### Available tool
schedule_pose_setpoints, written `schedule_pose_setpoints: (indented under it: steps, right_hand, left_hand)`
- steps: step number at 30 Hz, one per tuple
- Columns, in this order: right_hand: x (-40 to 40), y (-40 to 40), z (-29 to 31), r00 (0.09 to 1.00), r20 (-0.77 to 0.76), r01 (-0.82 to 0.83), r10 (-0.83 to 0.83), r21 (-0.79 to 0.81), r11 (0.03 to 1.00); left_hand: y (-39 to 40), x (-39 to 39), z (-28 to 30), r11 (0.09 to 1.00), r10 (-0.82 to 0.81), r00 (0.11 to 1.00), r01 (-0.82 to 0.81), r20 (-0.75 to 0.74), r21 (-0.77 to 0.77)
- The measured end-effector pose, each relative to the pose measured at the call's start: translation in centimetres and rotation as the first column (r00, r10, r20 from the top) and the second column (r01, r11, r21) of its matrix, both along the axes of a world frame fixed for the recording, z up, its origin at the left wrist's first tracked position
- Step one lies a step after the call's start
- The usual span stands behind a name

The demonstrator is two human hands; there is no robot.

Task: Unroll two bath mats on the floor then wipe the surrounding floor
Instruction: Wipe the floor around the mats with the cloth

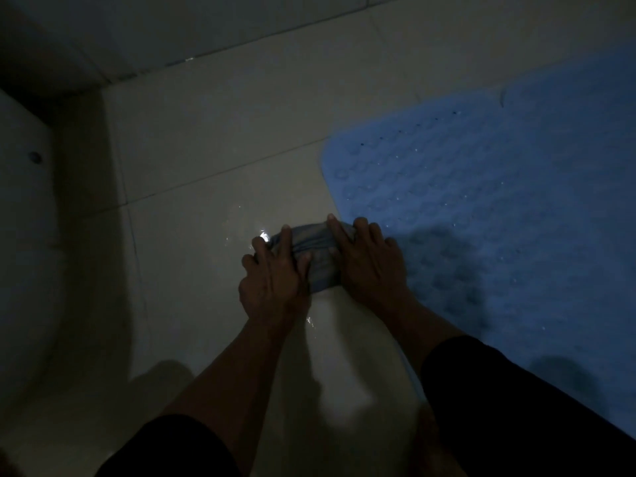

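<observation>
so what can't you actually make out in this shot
Head view:
- Second mat: none in frame; the blue mat runs off the right edge.
- Cloth: mostly covered by the left hand and right hand.
- White fixture: cut off at left, too dim to identify.

I am seeing two bare forearms coming up from the bottom of the view, each ending in a bare hand: the left hand [272, 284] and the right hand [370, 263]. I am seeing no rings, watch or gloves showing on either, though the dim light is hiding fine detail. Dark, near-black fabric is covering both knees: the left knee [165, 449] and the right knee [509, 401]. The light is leaving its weave and seams unreadable
</observation>
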State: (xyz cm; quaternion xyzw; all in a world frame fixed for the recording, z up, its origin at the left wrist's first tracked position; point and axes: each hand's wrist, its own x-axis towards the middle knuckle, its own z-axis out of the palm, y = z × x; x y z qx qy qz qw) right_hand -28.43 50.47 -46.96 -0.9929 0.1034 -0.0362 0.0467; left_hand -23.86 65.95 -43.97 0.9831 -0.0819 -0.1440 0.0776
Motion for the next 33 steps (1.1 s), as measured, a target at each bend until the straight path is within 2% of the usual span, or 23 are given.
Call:
schedule_pose_setpoints:
  steps: [8,14,20,24,33]
  right_hand:
    - [4.6,-1.4,0.3,0.997,0.037,-0.065,0.063,0.059,0.996]
    - [8.0,-1.3,0.2,1.000,-0.008,-0.022,0.022,0.058,0.998]
    - [11.9,-2.1,0.2,0.998,-0.062,-0.014,0.017,0.044,0.999]
    - [13.5,-2.6,-0.2,0.999,-0.034,-0.013,0.014,0.021,1.000]
    - [18.5,-3.7,0.2,0.991,0.028,0.132,-0.132,0.006,0.991]
  left_hand:
    - [-1.7,4.4,1.0,0.994,0.034,0.999,-0.030,-0.042,0.109]
    - [-3.3,7.6,2.3,0.969,0.054,0.993,-0.027,-0.104,0.245]
    - [-4.5,12.8,2.6,0.953,0.004,0.992,0.034,-0.124,0.302]
    - [-4.6,15.3,2.2,0.955,-0.054,0.993,0.084,-0.109,0.285]
    - [-6.0,21.5,1.5,0.961,-0.180,0.983,0.185,-0.041,0.205]
